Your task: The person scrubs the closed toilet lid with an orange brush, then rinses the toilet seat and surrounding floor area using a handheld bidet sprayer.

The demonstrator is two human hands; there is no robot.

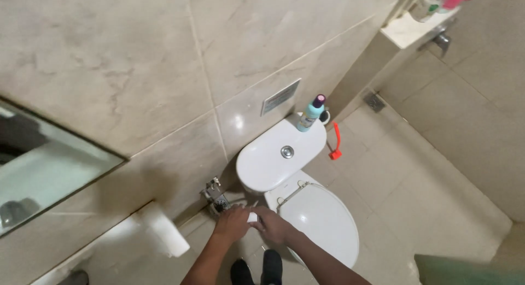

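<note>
A small white object [252, 216] is pinched between the left hand [232, 222] and right hand [273, 226], at seven o'clock from the toilet cistern [279, 154]. Both hands are closed on it. The toilet lid [320, 219] is already shut.

glossy ceramic toilet [322, 219], polished stone-look wall tiles [136, 55], chrome flush button [287, 151]

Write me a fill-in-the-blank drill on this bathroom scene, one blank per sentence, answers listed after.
1. The toilet lid is ____.
2. The light blue bottle stands on top of the white ____.
3. The left hand and right hand meet around a small ____ object beside the toilet.
4. The brush-like tool leaning against the wall is ____ in colour.

Answers: closed; cistern; white; red
</note>
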